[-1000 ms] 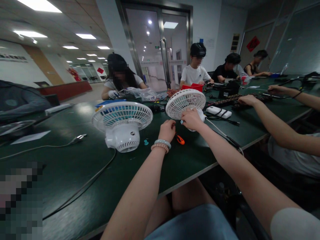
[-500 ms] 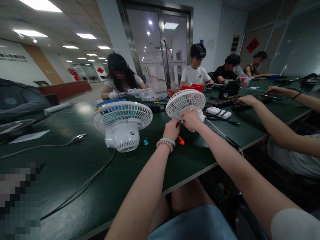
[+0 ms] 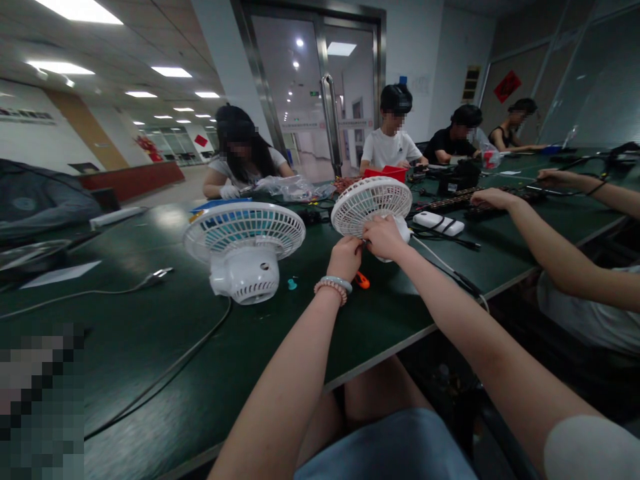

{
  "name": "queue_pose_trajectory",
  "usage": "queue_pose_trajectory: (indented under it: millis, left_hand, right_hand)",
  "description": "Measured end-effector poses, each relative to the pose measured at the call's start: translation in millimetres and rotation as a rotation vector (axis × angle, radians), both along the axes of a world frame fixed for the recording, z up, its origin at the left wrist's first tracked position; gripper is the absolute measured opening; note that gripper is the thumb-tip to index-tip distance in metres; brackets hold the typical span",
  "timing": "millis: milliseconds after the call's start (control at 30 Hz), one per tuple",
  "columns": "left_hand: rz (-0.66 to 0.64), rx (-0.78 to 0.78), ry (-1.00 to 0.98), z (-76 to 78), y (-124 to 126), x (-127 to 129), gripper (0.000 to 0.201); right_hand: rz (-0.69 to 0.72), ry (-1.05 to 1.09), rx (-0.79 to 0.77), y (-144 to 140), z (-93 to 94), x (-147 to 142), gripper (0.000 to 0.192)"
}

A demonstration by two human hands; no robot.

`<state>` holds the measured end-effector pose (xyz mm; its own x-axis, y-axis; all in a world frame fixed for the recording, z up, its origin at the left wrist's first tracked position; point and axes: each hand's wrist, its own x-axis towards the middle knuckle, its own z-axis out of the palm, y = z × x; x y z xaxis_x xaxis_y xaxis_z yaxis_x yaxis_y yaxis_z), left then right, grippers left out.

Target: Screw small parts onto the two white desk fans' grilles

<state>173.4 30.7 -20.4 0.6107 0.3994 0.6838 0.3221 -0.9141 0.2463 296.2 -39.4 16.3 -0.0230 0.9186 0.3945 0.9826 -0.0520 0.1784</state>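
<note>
A small white fan [image 3: 371, 203] stands tilted on the dark green table [image 3: 150, 333], grille toward me. My right hand [image 3: 384, 237] grips the fan's lower rear body. My left hand [image 3: 344, 257], with bead bracelets on the wrist, has its fingers pinched together right beside my right hand at the fan's bottom edge; whatever it pinches is hidden. An orange-handled tool [image 3: 362, 281] lies on the table just behind my left wrist. A small teal piece [image 3: 292, 284] lies to its left.
A second white fan [image 3: 244, 243] lies grille-up at centre left, its cable [image 3: 165, 373] running toward me. A white power bank [image 3: 439, 223] and black cables lie right of the held fan. A neighbour's arms [image 3: 550, 247] reach in from the right. Several people sit across the table.
My left hand has moved up and right from above the orange tool to meet my right hand at the fan's lower edge. The fan and my right hand stayed almost still.
</note>
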Motion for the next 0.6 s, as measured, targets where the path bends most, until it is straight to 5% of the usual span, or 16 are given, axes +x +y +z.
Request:
queue_pose_trajectory:
  millis: [600]
  left_hand:
    - [0.027, -0.031, -0.046, -1.8, -2.0, 1.7, 0.019]
  right_hand:
    - [0.006, 0.0, 0.025, 1.7, -2.4, 2.5, 0.024]
